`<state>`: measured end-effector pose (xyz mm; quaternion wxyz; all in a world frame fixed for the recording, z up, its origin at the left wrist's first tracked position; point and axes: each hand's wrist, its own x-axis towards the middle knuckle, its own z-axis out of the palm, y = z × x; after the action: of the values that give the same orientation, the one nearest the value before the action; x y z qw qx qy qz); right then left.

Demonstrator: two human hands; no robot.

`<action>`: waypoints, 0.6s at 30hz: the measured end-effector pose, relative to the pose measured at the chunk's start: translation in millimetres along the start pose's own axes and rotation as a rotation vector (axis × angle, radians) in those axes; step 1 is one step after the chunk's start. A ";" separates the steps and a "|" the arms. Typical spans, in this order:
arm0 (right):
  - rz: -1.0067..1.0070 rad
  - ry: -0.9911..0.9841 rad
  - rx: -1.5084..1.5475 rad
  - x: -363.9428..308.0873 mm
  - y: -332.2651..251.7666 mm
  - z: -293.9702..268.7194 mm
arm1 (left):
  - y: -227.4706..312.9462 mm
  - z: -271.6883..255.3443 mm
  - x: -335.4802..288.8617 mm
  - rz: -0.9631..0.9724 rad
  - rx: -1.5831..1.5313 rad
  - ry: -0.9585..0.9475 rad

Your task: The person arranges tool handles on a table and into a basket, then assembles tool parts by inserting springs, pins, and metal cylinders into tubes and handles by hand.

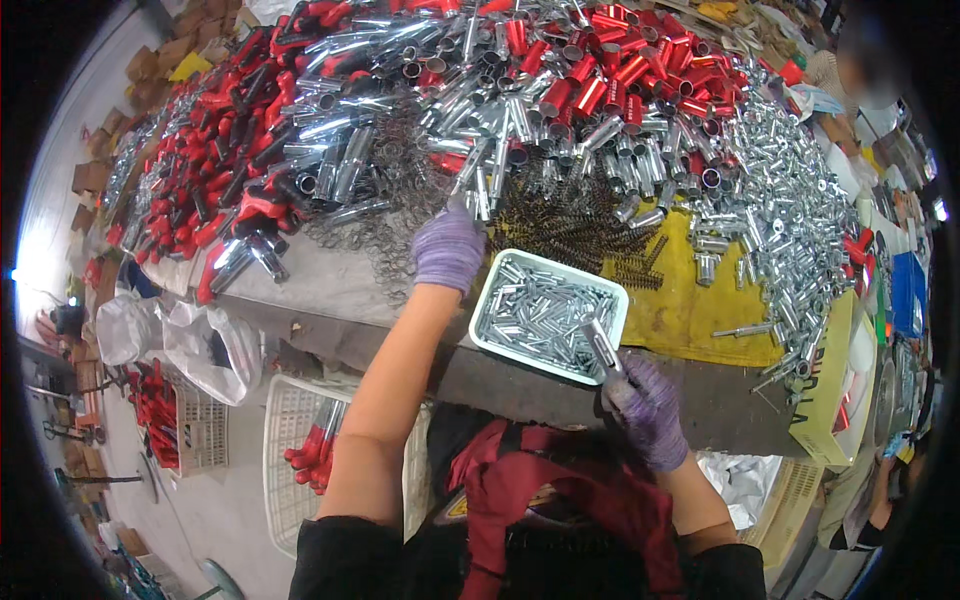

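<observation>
My left hand [447,246], in a purple knit glove, reaches to the front of the pile. Its fingers close around the lower end of a silver metal tube [470,168]; the fingertips are partly hidden. My right hand [650,412], gloved alike, is closed on another silver tube [603,347], which sticks up and leftward over the near right corner of a pale tray [548,372]. Small silver pins [545,310] fill that tray. Dark coil springs [570,225] lie just behind it, and thin light springs [385,225] spread beside my left hand.
Red-and-black handles [215,160] heap at the left, red tubes [620,75] at the back. Small silver fittings [785,200] cover the right, partly on a yellow cloth [690,310]. A white basket [285,470] stands below the table edge; a yellow-green carton [830,390] sits at the right.
</observation>
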<state>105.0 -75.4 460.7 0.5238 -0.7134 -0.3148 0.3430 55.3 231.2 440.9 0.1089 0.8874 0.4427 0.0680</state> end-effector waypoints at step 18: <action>-0.102 -0.076 -0.371 20.2 -45.7 24.3 | 13.4 -37.6 -134.3 -0.050 -1.857 -0.465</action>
<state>92.5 -34.6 496.2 0.3878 -0.7672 -0.4282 0.2788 -22.9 120.9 477.4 0.8557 0.4286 0.1984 0.2116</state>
